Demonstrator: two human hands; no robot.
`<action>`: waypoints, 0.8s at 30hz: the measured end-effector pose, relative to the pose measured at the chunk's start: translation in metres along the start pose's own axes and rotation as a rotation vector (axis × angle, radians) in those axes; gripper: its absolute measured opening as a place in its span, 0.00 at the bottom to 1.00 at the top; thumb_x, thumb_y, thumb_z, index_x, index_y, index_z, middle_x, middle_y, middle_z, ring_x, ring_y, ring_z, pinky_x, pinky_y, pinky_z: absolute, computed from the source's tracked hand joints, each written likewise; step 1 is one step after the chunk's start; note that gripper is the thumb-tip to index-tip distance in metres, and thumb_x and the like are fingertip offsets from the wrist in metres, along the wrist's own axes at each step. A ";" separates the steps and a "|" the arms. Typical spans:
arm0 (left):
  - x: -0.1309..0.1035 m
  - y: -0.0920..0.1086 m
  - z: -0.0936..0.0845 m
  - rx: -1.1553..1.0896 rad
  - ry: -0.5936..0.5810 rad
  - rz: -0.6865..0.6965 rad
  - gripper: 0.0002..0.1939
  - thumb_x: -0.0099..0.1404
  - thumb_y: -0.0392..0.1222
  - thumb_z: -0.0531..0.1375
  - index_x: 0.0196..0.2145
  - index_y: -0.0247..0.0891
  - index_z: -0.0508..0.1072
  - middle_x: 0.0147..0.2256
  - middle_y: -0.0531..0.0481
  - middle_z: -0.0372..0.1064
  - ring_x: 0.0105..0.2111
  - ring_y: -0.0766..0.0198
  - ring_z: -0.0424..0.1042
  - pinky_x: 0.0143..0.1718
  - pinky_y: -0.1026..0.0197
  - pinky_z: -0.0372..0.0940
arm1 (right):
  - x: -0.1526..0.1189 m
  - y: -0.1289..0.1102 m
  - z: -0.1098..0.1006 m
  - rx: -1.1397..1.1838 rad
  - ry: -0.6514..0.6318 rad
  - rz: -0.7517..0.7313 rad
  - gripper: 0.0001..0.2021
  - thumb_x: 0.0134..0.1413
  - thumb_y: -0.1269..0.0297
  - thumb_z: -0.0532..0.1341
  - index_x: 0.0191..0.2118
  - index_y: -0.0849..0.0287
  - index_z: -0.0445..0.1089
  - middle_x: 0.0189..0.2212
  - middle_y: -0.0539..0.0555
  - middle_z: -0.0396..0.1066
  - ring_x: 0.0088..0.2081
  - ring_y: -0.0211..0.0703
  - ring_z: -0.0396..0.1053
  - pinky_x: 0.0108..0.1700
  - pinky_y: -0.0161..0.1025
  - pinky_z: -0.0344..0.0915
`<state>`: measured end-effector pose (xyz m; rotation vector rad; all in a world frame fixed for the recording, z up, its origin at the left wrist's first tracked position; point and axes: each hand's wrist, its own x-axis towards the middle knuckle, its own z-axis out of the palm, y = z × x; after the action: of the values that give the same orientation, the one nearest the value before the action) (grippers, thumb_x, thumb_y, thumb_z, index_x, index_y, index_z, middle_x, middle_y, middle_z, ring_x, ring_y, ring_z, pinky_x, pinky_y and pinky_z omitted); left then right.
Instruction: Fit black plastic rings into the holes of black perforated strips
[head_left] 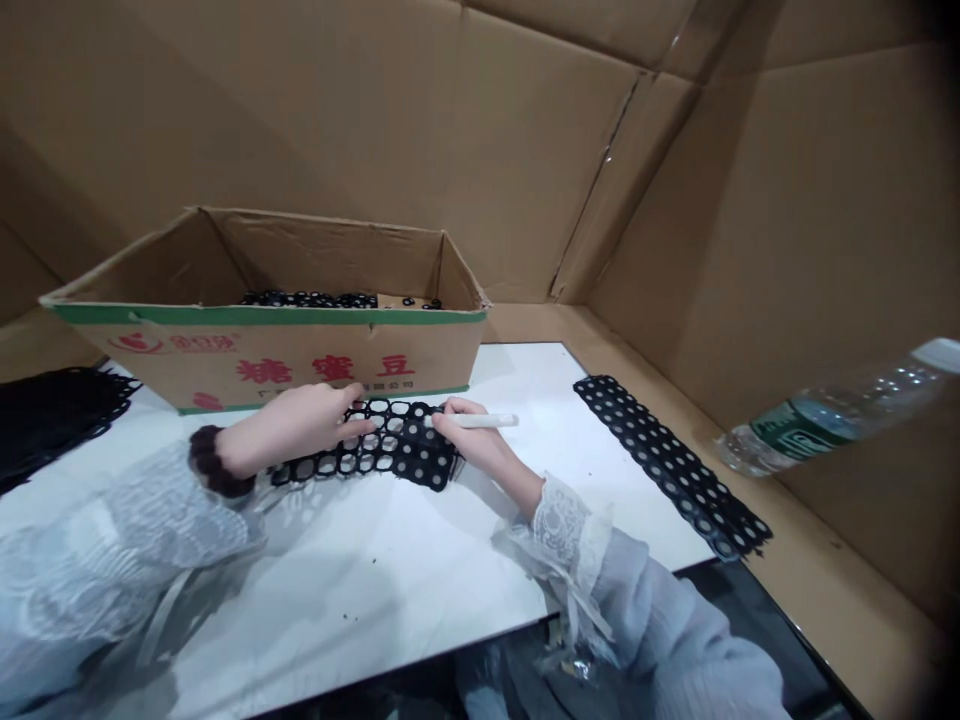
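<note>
A black strip (420,453) with rows of round spots lies on the white board in front of the box. Its left part has open rings, while its right part is filled with pale dots. My left hand (315,425) rests over the strip's left part, fingers apart, with the thumb and a fingertip on its rings. Between the fingers of my right hand (472,432) is a white pen-like tool (491,421), its tip at the filled part of the strip. Whatever the tip touches is too small to make out.
Behind my hands stands an open cardboard box (300,350) with black pieces inside. Another dotted black strip (667,460) lies at the right, beside a plastic bottle (817,420). Black material (56,415) is piled at the left. Cardboard walls (375,110) rise behind.
</note>
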<state>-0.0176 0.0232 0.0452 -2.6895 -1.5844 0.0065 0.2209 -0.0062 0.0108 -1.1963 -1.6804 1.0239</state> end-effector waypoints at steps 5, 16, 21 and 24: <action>-0.007 0.009 -0.006 -0.011 0.199 0.173 0.24 0.62 0.57 0.52 0.46 0.36 0.68 0.43 0.39 0.70 0.42 0.48 0.70 0.39 0.54 0.62 | -0.007 -0.011 0.003 0.082 -0.054 -0.046 0.14 0.49 0.60 0.55 0.21 0.57 0.50 0.19 0.44 0.49 0.23 0.33 0.49 0.26 0.33 0.46; -0.004 0.040 -0.003 -0.922 -0.051 -0.018 0.19 0.59 0.56 0.55 0.33 0.36 0.70 0.29 0.52 0.69 0.29 0.63 0.66 0.30 0.65 0.57 | -0.006 -0.006 0.004 0.157 -0.056 -0.094 0.17 0.53 0.55 0.53 0.21 0.58 0.51 0.20 0.45 0.50 0.25 0.34 0.50 0.29 0.34 0.49; -0.005 0.044 -0.001 -1.038 -0.111 -0.057 0.18 0.57 0.55 0.57 0.31 0.36 0.71 0.28 0.53 0.68 0.28 0.64 0.65 0.30 0.65 0.56 | -0.012 -0.011 0.004 0.030 -0.073 -0.105 0.16 0.55 0.55 0.52 0.22 0.57 0.49 0.20 0.45 0.49 0.24 0.34 0.50 0.28 0.34 0.48; -0.008 0.049 -0.001 -1.052 -0.072 -0.081 0.17 0.57 0.54 0.58 0.29 0.35 0.71 0.26 0.53 0.67 0.28 0.64 0.64 0.31 0.64 0.56 | -0.015 -0.015 0.007 -0.083 -0.040 -0.160 0.14 0.55 0.58 0.51 0.23 0.57 0.49 0.21 0.46 0.49 0.25 0.35 0.51 0.28 0.34 0.49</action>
<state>0.0212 -0.0073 0.0453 -3.2944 -2.1372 -1.0103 0.2135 -0.0246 0.0202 -1.0801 -1.8338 0.8918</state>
